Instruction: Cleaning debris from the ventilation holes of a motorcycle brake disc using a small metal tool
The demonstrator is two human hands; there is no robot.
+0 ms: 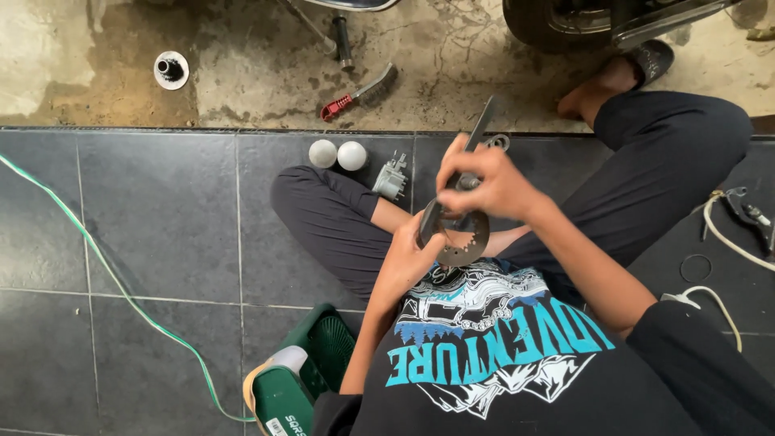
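Note:
My left hand (410, 252) grips a round, toothed metal sprocket (467, 246) by its left edge and holds it over my lap. My right hand (484, 184) sits just above the sprocket, closed around a long, dark, flat metal tool (483, 123) that points up and away from me. The tool's lower end meets the sprocket behind my fingers, so the contact is hidden. I sit cross-legged in dark trousers on dark floor tiles.
Two white balls (337, 154) and a grey metal part (391, 179) lie by my knee. A red-handled wire brush (359, 93) rests on the concrete, below a tyre (557, 23). A green machine (300, 373), a green-white cable (121, 289) and pliers (751, 213) surround me.

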